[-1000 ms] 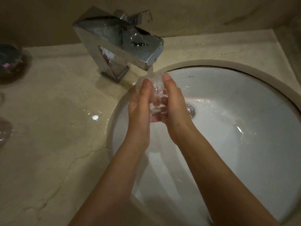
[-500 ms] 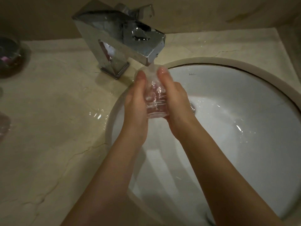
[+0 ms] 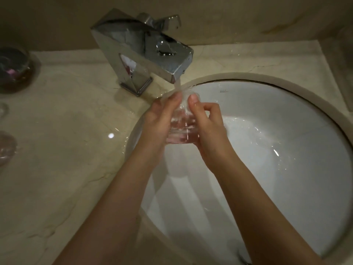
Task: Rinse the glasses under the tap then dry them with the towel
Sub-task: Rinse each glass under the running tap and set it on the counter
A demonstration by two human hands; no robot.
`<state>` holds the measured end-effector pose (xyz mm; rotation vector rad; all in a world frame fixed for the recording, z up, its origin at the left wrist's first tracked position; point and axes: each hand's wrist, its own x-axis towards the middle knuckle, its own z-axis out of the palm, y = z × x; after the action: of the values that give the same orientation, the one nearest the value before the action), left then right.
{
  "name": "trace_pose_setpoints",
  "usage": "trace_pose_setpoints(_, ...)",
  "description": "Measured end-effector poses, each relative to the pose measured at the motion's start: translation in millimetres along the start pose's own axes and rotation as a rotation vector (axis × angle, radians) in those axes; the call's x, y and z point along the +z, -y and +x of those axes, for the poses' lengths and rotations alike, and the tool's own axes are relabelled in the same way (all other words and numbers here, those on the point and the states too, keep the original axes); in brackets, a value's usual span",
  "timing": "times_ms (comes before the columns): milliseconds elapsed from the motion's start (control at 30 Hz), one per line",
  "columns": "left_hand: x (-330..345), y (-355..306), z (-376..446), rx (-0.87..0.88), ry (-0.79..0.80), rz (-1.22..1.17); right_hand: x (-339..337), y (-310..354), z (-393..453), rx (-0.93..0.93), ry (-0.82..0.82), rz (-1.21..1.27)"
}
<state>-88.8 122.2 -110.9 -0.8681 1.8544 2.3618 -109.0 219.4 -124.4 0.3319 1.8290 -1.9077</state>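
Holding one clear glass point(image 3: 180, 125) between our left hand point(image 3: 159, 123) and right hand point(image 3: 208, 125), both grips closed on it, we keep it under the one tap point(image 3: 145, 52), over the sink point(image 3: 286, 150). Our right fingers have curled more than before. The bench point(image 3: 57, 150) has open room on the left.

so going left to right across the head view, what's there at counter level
dark glass bowl → tap → left hand → glass under the stream → right hand → sink basin
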Motion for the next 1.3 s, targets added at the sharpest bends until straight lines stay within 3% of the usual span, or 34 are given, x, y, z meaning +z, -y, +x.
trace_pose_setpoints(267, 2.1, -12.0, -21.2, -0.023, -0.064, -0.074, -1.5, 58.8, 0.2, -0.130, -0.014, -0.086)
trace_pose_setpoints(467, 4.4, -16.6, -32.2, -0.045, -0.070, -0.023, 23.9, 114.4, 16.6, -0.286, 0.140, -0.207)
trace_pose_setpoints(833, 2.0, -11.5, -42.9, -0.063, -0.100, -0.020, 27.3, 100.7, 8.7, -0.364, 0.150, -0.321)
trace_pose_setpoints(1067, 3.8, -14.7, -48.4, -0.085, -0.101, -0.025, 11.9, 94.8, -13.8, -0.257, 0.160, -0.224)
trace_pose_setpoints(1200, 0.9, -14.2, -54.6, -0.183, -0.117, -0.003, -14.7, 60.3, -39.5, -0.044, 0.069, -0.202)
trace_pose_setpoints(1300, 0.3, -12.9, -58.0, -0.315, -0.070, -0.010, -25.9, 40.1, -58.2, 0.156, 0.106, -0.216)
